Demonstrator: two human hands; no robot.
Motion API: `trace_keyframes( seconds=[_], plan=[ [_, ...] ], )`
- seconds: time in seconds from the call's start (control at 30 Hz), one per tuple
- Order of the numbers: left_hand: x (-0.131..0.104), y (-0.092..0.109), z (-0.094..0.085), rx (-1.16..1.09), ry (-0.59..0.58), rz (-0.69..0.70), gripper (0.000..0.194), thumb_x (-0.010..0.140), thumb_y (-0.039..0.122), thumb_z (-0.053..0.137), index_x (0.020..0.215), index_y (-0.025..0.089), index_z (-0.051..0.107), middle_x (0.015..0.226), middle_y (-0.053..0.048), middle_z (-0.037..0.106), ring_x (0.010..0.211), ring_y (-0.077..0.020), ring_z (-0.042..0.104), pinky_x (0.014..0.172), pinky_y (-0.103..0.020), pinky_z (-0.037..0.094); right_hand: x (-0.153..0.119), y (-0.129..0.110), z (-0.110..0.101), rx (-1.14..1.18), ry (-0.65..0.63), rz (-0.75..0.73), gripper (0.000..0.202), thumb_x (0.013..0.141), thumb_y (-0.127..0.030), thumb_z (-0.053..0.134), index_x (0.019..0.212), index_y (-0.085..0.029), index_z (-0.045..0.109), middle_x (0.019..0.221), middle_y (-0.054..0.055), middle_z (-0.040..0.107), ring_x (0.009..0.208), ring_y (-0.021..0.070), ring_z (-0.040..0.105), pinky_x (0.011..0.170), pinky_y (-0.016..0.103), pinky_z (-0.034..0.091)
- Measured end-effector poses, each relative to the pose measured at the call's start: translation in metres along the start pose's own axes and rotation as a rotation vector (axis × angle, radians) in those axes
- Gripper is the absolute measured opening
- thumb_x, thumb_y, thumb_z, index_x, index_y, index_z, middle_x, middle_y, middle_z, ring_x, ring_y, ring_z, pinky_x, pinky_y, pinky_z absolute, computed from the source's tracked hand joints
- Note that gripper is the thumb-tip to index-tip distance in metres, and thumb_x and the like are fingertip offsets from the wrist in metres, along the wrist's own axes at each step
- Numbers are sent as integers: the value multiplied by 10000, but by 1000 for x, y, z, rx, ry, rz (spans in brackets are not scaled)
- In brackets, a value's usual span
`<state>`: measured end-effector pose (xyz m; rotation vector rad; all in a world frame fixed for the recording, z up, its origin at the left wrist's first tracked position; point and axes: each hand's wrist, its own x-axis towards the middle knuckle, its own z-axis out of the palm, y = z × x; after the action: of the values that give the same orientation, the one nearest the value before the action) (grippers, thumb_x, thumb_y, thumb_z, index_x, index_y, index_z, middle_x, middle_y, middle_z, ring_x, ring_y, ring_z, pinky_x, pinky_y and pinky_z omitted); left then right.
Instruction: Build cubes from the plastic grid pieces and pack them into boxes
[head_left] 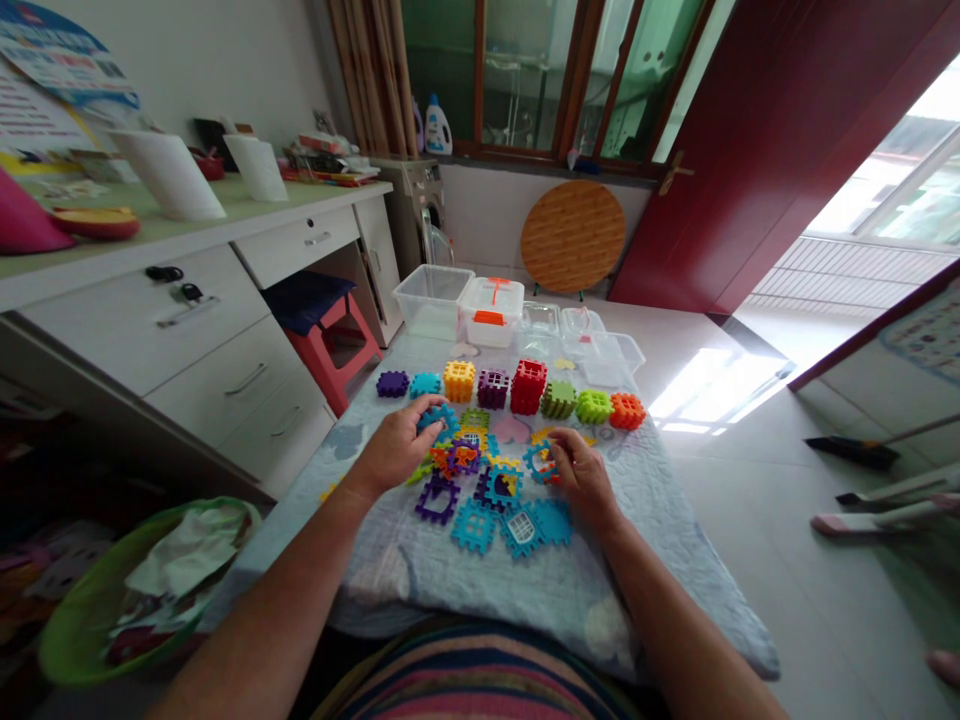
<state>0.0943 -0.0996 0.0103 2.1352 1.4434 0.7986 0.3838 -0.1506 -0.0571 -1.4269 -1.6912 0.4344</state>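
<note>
On the near side of a row of bright blocks (pixel 493 388), the left hand (pixel 401 445) pinches a blue piece (pixel 442 421) between its thumb and fingers. The blue piece sticks out past the fingertips, on the side toward the other hand. The right hand (pixel 586 478) is bent, with its fingertips at the right edge of a blue frame (pixel 538 463); I cannot tell if they pinch it or just touch it. Between the two hands lies a messy bunch of flat toy bits, with a purple frame (pixel 437 499) nearer the person. It all sits on a soft blue cloth (pixel 390 570). Clear boxes (pixel 435 300) stand past the row.
</note>
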Motion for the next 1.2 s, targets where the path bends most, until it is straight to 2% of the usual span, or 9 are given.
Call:
trace_keyframes(
  seconds=[0.1,0.23,0.37,0.5,0.73,0.9,1.03,1.2],
  plan=[
    [2,10,13,-63,-103,87,331,851,287,512,1151,188,611,1102,-51,688,987,-201,651,908,-307,485,1,4,-1,-70,-10,-26,211,911,-273,481,1074,-194,589,836,38,654,783,196,607,744,328,480],
    [7,7,25,46,-194,120,334,817,238,535,1125,155,631,1120,-101,663,1060,-235,622,965,-351,465,0,3,-5,-238,-52,-135,326,861,-322,582,1155,-182,590,1027,97,652,970,254,562,889,415,443],
    [7,3,24,149,-266,146,503,747,280,655,1223,133,588,1230,-134,611,1164,-271,565,1035,-380,422,-4,-3,-10,-379,-139,-166,541,778,-413,671,1260,-197,554,1156,119,617,1047,297,512,916,468,417],
    [5,5,22,286,-335,156,595,686,261,715,1247,129,572,1258,-140,602,1188,-295,538,1059,-400,394,-6,-6,-10,-414,-207,-166,566,765,-408,673,1278,-200,551,1172,117,604,1062,299,494,930,471,400],
    [8,3,20,252,-355,129,612,670,246,702,1255,136,561,1230,-141,607,1160,-295,558,1032,-398,416,-4,-2,-7,-288,-168,-173,527,774,-319,651,1274,-193,543,1159,114,607,1078,291,517,969,476,392],
    [7,5,16,172,-286,187,575,679,202,661,1242,162,556,1221,-126,588,1173,-292,531,1046,-433,394,-2,0,-5,-148,-75,-177,526,758,-230,639,1270,-203,520,1188,113,605,1105,284,546,978,480,422],
    [4,16,16,83,-267,230,539,679,153,635,1212,174,554,1218,-110,571,1178,-270,516,1051,-415,395,4,-9,-1,-79,-114,-192,529,780,-224,647,1286,-203,495,1182,113,613,1062,264,568,942,464,461],
    [7,33,24,25,-284,295,532,667,134,655,1187,174,552,1210,-102,581,1151,-261,532,1045,-408,403,13,-27,11,18,-205,-228,700,763,-233,711,1385,-229,389,1149,87,633,986,224,590,908,422,488]
  ],
)
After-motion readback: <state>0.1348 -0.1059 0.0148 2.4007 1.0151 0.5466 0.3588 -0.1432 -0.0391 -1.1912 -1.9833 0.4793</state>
